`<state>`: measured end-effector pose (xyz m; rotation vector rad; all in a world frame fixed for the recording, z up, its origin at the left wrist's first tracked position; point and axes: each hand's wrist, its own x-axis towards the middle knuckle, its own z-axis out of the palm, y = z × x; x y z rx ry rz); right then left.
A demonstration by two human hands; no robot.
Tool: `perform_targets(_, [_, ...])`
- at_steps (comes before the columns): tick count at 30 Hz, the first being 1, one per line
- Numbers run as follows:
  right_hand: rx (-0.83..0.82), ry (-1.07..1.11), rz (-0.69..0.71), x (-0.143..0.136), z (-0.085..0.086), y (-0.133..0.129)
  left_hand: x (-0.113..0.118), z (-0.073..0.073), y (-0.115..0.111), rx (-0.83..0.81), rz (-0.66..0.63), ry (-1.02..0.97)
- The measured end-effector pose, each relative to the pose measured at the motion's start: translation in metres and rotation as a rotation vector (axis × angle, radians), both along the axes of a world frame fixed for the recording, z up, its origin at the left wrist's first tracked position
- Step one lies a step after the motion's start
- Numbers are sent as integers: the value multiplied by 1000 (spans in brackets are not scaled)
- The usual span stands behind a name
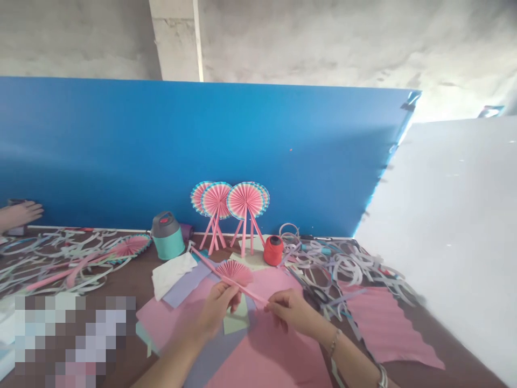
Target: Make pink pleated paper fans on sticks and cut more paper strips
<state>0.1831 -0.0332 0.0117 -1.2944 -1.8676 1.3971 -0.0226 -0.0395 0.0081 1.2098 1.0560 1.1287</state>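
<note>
A long, narrow pink paper strip runs slantwise in front of me, pinched by both hands. My left hand is closed on it near the middle. At its lower right end, my right hand grips it between thumb and fingers. Just behind the strip lies a pleated pink paper fan, partly covered by it; whether they are joined I cannot tell. Under my hands are pink paper sheets, a lilac sheet and a small pale green piece.
Finished round paper fans lean against the blue partition. A teal-and-grey container and a red round container stand nearby. Curled paper strips pile up at right, beside a creased pink sheet. Another person's hand shows at far left.
</note>
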Motion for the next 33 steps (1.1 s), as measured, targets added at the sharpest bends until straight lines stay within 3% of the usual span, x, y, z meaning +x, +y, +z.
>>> perform_targets(7, [82,-50,-55,0,-12,-5,-3,-5,8,-34,152,-71])
perform_targets(13, [74,-9,16,8,-15,-5,-2,-9,8,-72,123,-171])
perform_targets(19, [63,32,-19,5,-18,-7,-6,-9,7,-189,26,-410])
perform_targets(25, [-94,134,-19,2,-17,-9,-12,-6,7,-260,-114,-634])
perform_targets(28, [33,75,-54,2,-17,-9,-12,-3,6,-293,-74,-573])
perform_targets(33, [99,44,-76,-6,-20,-11,1,-2,0,-332,-55,-180])
